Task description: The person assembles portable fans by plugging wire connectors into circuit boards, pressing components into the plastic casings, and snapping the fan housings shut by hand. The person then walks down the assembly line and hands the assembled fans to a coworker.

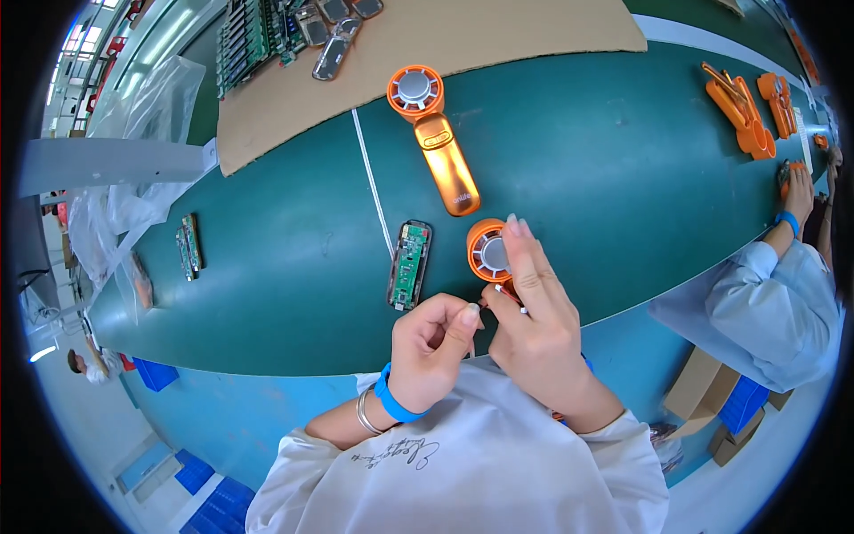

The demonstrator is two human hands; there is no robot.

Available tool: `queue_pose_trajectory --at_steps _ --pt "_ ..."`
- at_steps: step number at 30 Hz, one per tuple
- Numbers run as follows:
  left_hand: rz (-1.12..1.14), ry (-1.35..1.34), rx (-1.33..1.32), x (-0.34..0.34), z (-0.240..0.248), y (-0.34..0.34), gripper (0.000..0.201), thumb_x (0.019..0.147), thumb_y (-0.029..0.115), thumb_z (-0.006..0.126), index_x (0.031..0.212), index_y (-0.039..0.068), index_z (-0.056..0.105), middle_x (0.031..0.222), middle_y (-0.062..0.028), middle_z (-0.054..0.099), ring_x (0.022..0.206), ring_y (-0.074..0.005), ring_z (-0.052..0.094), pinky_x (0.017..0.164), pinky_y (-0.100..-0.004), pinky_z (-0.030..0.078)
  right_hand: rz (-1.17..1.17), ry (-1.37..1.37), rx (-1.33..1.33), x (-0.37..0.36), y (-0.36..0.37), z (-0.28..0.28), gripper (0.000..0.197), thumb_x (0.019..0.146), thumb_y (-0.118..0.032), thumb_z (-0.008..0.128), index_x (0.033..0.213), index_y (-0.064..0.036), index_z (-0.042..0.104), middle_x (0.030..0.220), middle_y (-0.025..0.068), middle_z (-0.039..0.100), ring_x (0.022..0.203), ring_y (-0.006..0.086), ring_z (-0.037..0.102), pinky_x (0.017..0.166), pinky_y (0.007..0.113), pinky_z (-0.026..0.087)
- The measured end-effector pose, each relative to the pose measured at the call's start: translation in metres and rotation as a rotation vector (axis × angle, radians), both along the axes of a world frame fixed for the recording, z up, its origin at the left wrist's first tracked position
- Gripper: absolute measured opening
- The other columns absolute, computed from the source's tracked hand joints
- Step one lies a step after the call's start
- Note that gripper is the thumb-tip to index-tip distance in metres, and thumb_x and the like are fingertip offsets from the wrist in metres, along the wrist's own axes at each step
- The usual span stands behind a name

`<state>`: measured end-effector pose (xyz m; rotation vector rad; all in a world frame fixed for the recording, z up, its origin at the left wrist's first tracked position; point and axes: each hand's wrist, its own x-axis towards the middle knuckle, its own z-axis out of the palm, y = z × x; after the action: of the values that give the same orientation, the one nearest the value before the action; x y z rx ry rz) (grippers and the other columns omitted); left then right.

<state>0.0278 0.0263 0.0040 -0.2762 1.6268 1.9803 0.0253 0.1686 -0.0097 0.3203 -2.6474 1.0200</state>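
Observation:
Close to the table's near edge, my right hand (538, 325) rests on an orange handheld fan (487, 251), holding its round head under outstretched fingers. The palm hides most of the fan's lower part. Small red and white wire ends (510, 294) show beside the right thumb. Just left of them, my left hand (429, 347) is closed in a pinch, thumb against forefinger; what lies between the tips is too small to make out. A narrow dark casing holding a green circuit board (410, 265) lies beyond the left hand. Further off lies a whole orange fan (447, 165).
Cardboard (534, 31) at the back bears green boards (249, 44) and several grey casings (331, 58). A small board (189, 247) lies left. Orange parts (740, 116) sit far right, near a co-worker's hand (798, 196). A grey metal bar (116, 164) juts in at left.

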Motion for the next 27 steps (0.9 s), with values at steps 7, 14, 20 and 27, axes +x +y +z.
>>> queue_pose_trajectory --at_steps 7,14,20,27 --pt "0.009 0.027 -0.037 0.001 0.002 0.002 0.018 0.093 0.015 0.052 0.082 0.001 0.055 0.063 0.0024 0.050 0.056 -0.0015 0.042 0.049 -0.0176 0.034 0.036 -0.021 0.002 -0.003 0.004 0.005 0.012 0.060 0.011 0.062 0.072 0.0083 0.059 0.130 0.0281 0.043 0.118 0.0432 0.046 0.093 0.049 0.044" --pt "-0.143 0.050 -0.117 -0.005 0.005 0.002 0.017 0.093 0.012 0.049 0.090 -0.002 0.057 0.068 0.0004 0.056 0.063 -0.0038 0.050 0.055 -0.0193 0.042 0.041 0.006 0.107 0.003 0.006 -0.001 0.017 0.070 -0.007 0.059 0.078 0.0079 0.061 0.134 0.0252 0.040 0.120 0.0438 0.043 0.092 0.056 0.041" --pt "-0.129 0.021 -0.121 -0.012 -0.003 -0.002 0.022 0.094 0.014 0.048 0.081 -0.001 0.058 0.059 0.0008 0.051 0.050 -0.0028 0.040 0.044 -0.0183 0.030 0.018 0.079 0.053 -0.002 0.001 -0.015 0.013 0.071 -0.006 0.060 0.073 0.0069 0.058 0.135 0.0258 0.039 0.121 0.0414 0.044 0.092 0.052 0.043" --pt "0.059 0.109 -0.070 0.005 -0.015 -0.002 0.025 0.094 0.014 0.049 0.076 -0.003 0.057 0.055 0.0010 0.048 0.044 -0.0030 0.037 0.040 -0.0194 0.025 -0.021 0.090 0.036 0.004 -0.008 -0.011 0.015 0.069 -0.008 0.059 0.068 0.0077 0.056 0.137 0.0261 0.036 0.122 0.0414 0.043 0.091 0.053 0.043"
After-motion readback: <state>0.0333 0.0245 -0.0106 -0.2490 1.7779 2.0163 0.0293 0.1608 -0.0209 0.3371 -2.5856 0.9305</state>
